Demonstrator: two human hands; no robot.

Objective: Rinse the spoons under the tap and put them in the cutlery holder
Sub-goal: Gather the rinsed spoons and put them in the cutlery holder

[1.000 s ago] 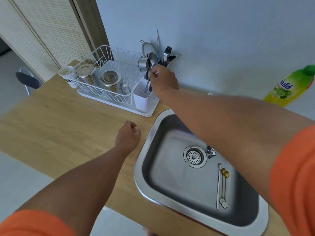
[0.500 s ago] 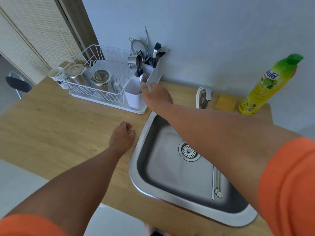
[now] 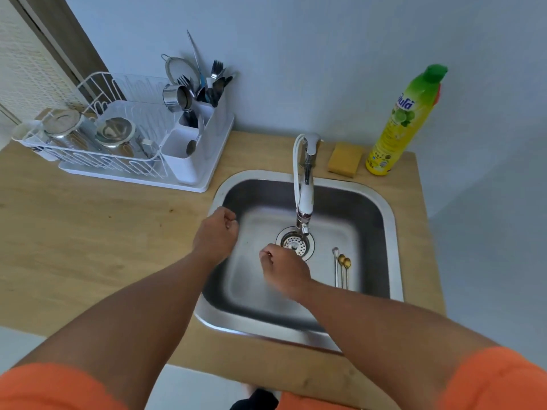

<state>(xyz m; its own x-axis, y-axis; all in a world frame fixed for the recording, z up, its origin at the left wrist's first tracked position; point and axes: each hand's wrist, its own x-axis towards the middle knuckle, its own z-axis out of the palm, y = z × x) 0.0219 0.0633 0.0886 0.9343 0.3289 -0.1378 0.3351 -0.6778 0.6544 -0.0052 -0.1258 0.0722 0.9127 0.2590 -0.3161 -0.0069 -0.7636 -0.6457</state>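
Spoons (image 3: 342, 269) lie flat on the bottom of the sink (image 3: 393, 220), on its right side, just right of the round drain (image 3: 296, 245). There look to be three thin ones side by side, two with gold bowls. No hand touches them.

The right hand (image 3: 285, 272) hangs over the middle of the sink, near the drain. Its fingers are curled in and it holds nothing. The left hand (image 3: 216, 235) is over the left edge of the sink. Its fingers are curled too, and it holds nothing that I can see. Both arms come from orange sleeves (image 3: 500, 380) at the near edge.

The tap (image 3: 303, 184) stands at the far side of the sink and bends over the drain. I can see no water coming out.

Farther away, on the wooden counter (image 3: 88, 226), a yellow sponge (image 3: 344, 159) sits right of the tap, and a green and yellow soap bottle (image 3: 405, 122) stands just beside it.

On the far left is a white dish rack (image 3: 118, 143) with metal cups in it. The white cutlery holder (image 3: 192, 146) is on the rack's right end. One spoon (image 3: 195, 137) leans in its near part. Forks and more spoons stick up from its far part.
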